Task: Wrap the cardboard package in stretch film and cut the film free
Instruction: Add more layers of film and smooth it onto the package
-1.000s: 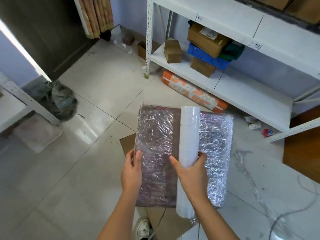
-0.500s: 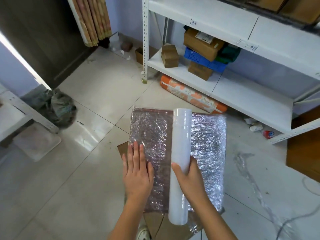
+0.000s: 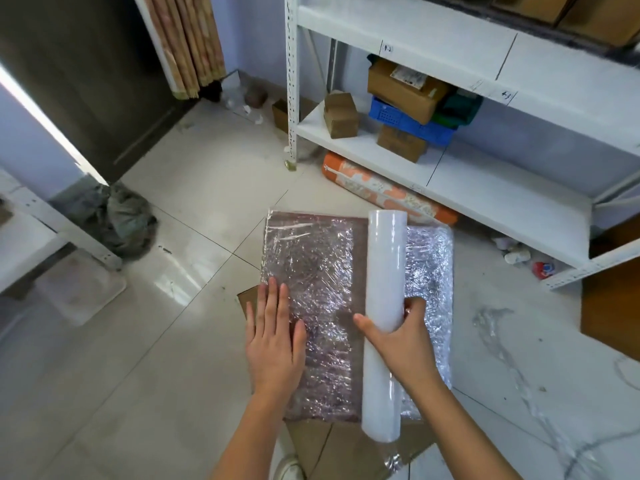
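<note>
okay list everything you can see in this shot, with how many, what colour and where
Cardboard package: one, brown under shiny film, floor centre.
Stretch film roll: one, white, lying across the package.
Flat cardboard: one, brown, under the package.
Shelving unit: one, white, far right.
Cardboard boxes: several, brown, on shelves.
Crate: one, blue, lower shelf.
Patterned roll: one, orange, under shelf.
Bag: one, grey-green, left floor.
Left hand: flat on package.
Right hand: gripping roll.

The shiny tile floor (image 3: 194, 209) holds flat brown cardboard (image 3: 332, 448) near, a grey bag (image 3: 121, 220) left, and an orange roll (image 3: 384, 192) far by the shelf.
</note>
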### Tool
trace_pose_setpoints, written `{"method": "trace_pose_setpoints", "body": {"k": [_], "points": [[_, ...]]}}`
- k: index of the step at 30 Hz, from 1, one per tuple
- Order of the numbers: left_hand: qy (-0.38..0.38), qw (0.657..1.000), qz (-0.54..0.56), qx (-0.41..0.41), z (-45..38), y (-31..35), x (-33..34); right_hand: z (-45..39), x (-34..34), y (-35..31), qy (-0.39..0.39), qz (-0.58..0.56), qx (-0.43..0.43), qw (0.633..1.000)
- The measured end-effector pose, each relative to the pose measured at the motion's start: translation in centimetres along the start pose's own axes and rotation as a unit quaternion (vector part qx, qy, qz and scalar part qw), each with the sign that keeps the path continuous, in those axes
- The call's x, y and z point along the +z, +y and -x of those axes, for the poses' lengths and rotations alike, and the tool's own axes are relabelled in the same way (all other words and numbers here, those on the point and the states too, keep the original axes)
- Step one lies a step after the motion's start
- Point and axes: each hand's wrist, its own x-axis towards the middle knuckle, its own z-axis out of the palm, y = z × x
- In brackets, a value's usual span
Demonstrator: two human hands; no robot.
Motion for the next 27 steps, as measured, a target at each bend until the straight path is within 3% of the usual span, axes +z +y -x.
{"method": "trace_pose_setpoints", "body": {"k": [4, 9, 16, 21, 27], "points": [[0.027, 0.999, 0.040, 0.002, -0.3, 0.5, -1.8, -0.4, 0.7, 0.5, 0.009, -0.038, 0.018, 0.999], [-0.035, 0.988, -0.061, 0.140, 1.7, 1.8, 0.6, -0.2, 0.6, 1.1, 0.013, -0.043, 0.026, 0.999], [-0.074, 0.989, -0.066, 0.107, 1.5, 1.1, 0.9, 0.1, 1.1, 1.7, -0.067, -0.037, 0.015, 0.997], [-0.048, 0.994, 0.003, 0.099, 1.6, 2.3, -0.8, -0.3, 0.0, 1.3, -0.103, -0.039, 0.008, 0.994], [-0.029, 0.998, -0.030, 0.044, 4.7, -1.0, 1.3, -0.3, -0.4, 1.4, -0.142, -0.079, 0.015, 0.987]]}}
